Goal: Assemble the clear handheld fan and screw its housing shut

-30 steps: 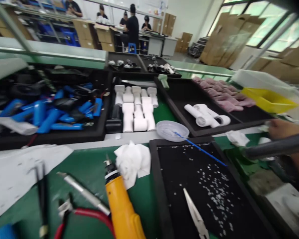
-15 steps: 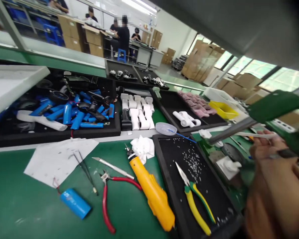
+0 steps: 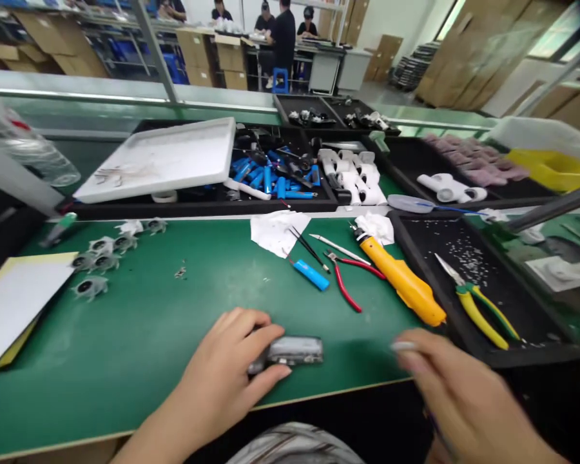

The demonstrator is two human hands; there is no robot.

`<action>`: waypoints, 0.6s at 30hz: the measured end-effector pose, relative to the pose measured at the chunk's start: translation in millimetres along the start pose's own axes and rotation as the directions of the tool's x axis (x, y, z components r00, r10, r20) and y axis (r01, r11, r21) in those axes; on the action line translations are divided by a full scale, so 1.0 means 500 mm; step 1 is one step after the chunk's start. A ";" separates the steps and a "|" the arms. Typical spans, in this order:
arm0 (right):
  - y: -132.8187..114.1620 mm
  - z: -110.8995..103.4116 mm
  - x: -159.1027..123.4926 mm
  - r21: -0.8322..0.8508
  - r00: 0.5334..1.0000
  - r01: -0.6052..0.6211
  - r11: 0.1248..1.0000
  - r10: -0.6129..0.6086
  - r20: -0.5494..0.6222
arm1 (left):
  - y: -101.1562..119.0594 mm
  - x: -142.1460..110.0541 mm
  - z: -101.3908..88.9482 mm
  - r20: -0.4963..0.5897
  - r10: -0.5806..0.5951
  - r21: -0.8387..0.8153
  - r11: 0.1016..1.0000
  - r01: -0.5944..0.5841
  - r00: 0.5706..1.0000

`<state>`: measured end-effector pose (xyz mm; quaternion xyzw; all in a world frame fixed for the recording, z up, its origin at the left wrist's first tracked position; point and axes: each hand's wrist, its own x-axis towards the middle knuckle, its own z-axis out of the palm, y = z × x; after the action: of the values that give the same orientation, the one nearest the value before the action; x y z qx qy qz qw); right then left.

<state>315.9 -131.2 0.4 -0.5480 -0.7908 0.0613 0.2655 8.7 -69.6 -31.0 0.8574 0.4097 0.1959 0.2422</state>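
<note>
My left hand [image 3: 232, 370] rests on the green mat near the front edge, its fingers pinched on a small grey rectangular part [image 3: 290, 352]. My right hand [image 3: 457, 399] hovers to the right of it, blurred by motion, with a thin whitish tip [image 3: 402, 346] showing at the fingertips; its grip is not readable. A yellow electric screwdriver [image 3: 402, 279], red-handled pliers [image 3: 345, 283], a blue cell [image 3: 310, 274] and tweezers [image 3: 310, 249] lie just beyond the hands.
A black tray [image 3: 512, 351] at the right holds yellow-green pliers [image 3: 478, 306]. Black bins behind hold blue cells [image 3: 270, 180] and white parts [image 3: 355, 177]; a white tray [image 3: 164, 158] lies over them. Several small grey parts [image 3: 101, 258] and a paper pad [image 3: 14, 299] sit at the left. People work in the background.
The view has swung left and down. My left hand has come into sight holding the grey part. My right hand has dropped from the right-side tool to the front edge.
</note>
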 end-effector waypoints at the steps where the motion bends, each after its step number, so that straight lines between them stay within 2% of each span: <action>1: -0.006 0.024 0.015 0.021 0.997 0.050 0.999 -0.051 0.059 | 0.004 0.001 0.000 0.010 -0.015 -0.007 1.000 0.015 1.000; 4: -0.018 0.076 0.052 -0.010 0.947 0.201 0.980 -0.192 0.257 | 0.009 -0.003 0.004 0.004 -0.038 -0.025 0.999 0.039 0.999; 7: -0.020 0.094 0.068 -0.087 0.905 0.294 0.952 -0.248 0.346 | 0.006 -0.010 0.012 -0.024 -0.046 -0.037 0.998 0.045 0.999; 13: -0.011 0.094 0.064 -0.034 0.891 0.302 0.953 -0.270 0.366 | 0.002 -0.011 0.023 -0.056 -0.044 -0.033 0.999 0.042 0.997; 18: -0.011 0.106 0.057 -0.023 0.913 0.299 0.954 -0.279 0.297 | -0.003 -0.009 0.026 -0.053 -0.002 -0.026 1.000 0.000 0.999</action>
<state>278.2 -97.2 -32.3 -0.4187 -0.8951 0.0741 0.1340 12.1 -75.6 -42.8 0.8484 0.4138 0.2240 0.2426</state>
